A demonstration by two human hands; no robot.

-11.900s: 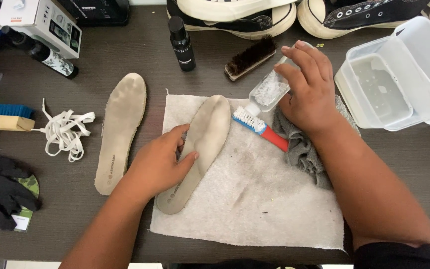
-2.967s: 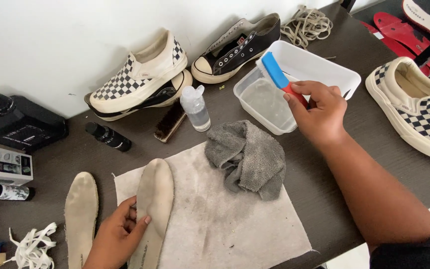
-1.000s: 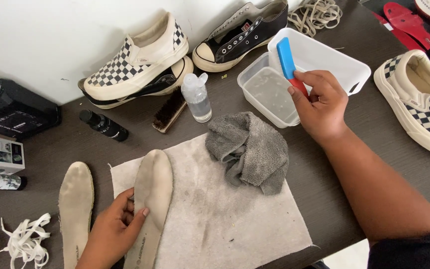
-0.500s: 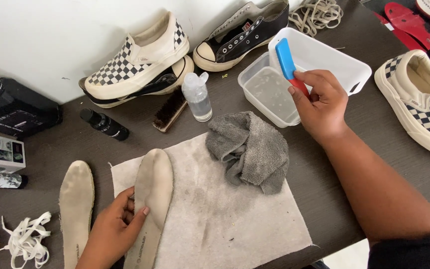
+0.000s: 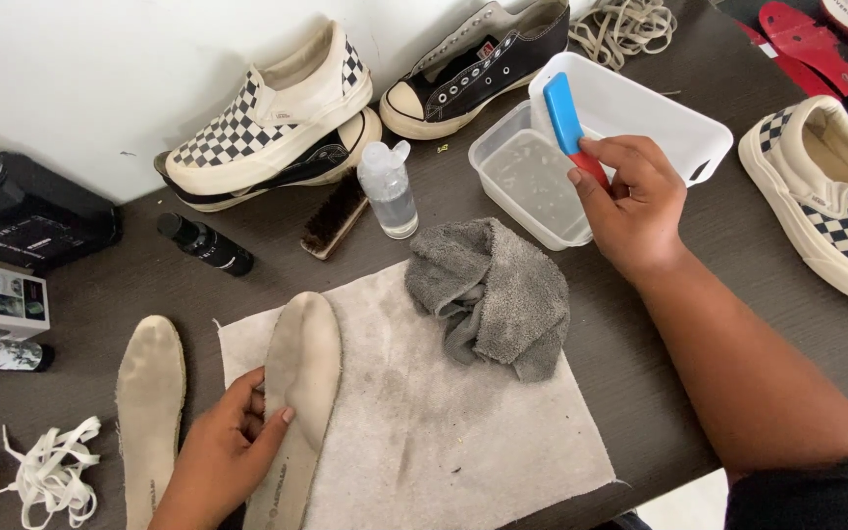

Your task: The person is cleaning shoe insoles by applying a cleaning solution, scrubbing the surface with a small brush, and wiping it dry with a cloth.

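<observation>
My right hand [image 5: 632, 203] grips a brush with a blue head and red handle [image 5: 567, 120], held upright over the clear plastic tub of water [image 5: 528, 186]. My left hand [image 5: 220, 459] holds down a beige insole [image 5: 300, 385] that lies on the left part of a white towel [image 5: 444, 422]. A second beige insole [image 5: 150, 404] lies on the dark table to the left of the towel. A crumpled grey cloth [image 5: 491, 294] sits on the towel's far edge, between my two hands.
A clear squeeze bottle [image 5: 389, 191], a brown bristle brush [image 5: 336, 216] and a black bottle [image 5: 204, 245] stand behind the towel. Checkered slip-on shoes [image 5: 267, 118], a black sneaker [image 5: 478, 64] and another checkered shoe [image 5: 831, 196] ring the table. White laces [image 5: 51, 476] lie at the left.
Earlier my right hand squeezed the clear bottle onto the brush by the insole; since then it took up the brush and carried it to the tub. Over the last second nothing moved noticeably.
</observation>
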